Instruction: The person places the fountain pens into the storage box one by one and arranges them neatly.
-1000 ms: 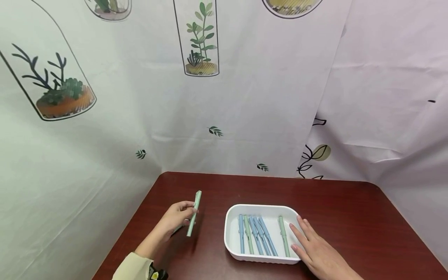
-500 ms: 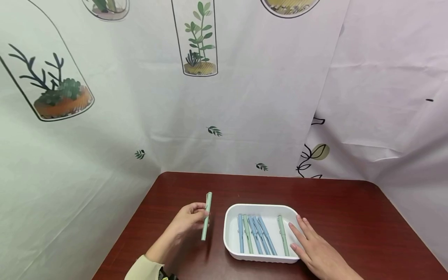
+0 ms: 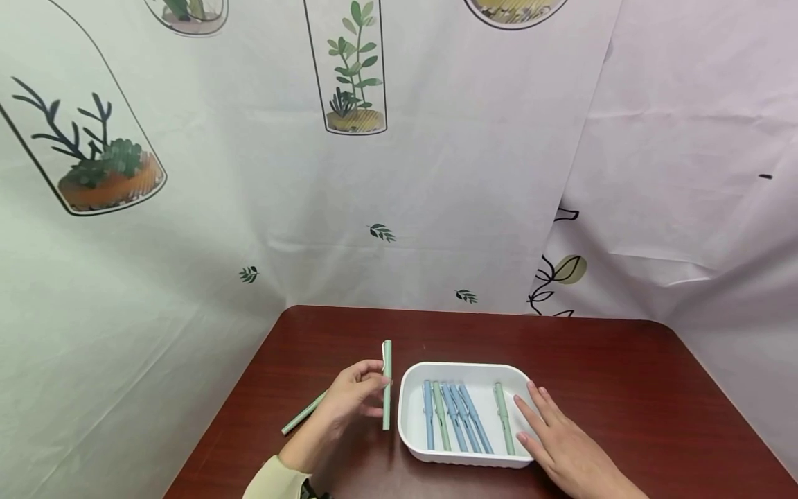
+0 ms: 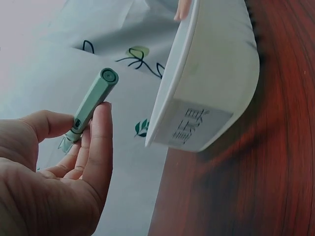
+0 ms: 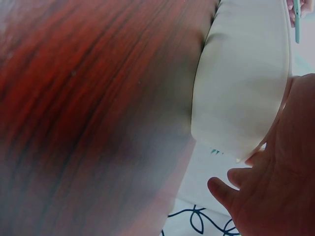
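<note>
My left hand point(image 3: 354, 395) pinches a light green pen point(image 3: 386, 391) between thumb and fingers, just left of the white tray point(image 3: 461, 459). In the left wrist view the pen point(image 4: 91, 105) is held above the table, its flat end toward the camera. Several blue pens point(image 3: 429, 416) and two green pens, one point(image 3: 441, 416) among the blue ones and another point(image 3: 504, 419) apart at the right, lie inside the tray. My right hand point(image 3: 564, 443) rests with straight, spread fingers at the tray's right rim.
Another green pen point(image 3: 304, 414) lies on the dark red-brown table point(image 3: 598, 367), partly hidden behind the left hand. A printed white cloth point(image 3: 436, 208) hangs behind the table. The tray's side bears a label point(image 4: 202, 125).
My left hand has carried the green pen rightward, close to the tray's left side. The pen lying on the table shows more now. My right hand stays at the rim.
</note>
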`<state>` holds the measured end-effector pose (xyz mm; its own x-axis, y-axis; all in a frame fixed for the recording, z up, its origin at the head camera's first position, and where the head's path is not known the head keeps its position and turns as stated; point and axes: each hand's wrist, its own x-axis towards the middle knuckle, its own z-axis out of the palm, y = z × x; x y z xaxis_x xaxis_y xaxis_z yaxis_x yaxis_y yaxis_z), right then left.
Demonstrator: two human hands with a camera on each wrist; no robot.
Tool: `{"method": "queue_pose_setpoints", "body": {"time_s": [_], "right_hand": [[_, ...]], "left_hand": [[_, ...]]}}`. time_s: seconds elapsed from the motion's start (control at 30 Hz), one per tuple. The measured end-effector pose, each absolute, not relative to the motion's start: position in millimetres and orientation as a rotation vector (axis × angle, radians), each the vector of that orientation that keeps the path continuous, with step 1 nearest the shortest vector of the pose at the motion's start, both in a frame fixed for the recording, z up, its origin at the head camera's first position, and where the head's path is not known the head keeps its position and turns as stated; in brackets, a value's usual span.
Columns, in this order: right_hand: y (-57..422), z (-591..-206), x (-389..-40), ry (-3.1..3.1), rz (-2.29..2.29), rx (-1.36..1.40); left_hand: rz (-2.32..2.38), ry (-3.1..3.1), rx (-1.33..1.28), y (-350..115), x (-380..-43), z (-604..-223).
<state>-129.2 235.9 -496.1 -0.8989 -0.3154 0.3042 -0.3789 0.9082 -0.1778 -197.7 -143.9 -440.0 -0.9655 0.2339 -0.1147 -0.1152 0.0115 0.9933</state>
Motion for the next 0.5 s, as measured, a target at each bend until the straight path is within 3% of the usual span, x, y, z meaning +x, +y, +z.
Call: {"method": "queue_pose_setpoints", "body": {"time_s": [0.5], "right_hand": [[235, -494, -129, -2.860, 0.376, 0.514]], "left_hand": [[2.045, 1.970, 0.203, -110, -201, -449]]}}
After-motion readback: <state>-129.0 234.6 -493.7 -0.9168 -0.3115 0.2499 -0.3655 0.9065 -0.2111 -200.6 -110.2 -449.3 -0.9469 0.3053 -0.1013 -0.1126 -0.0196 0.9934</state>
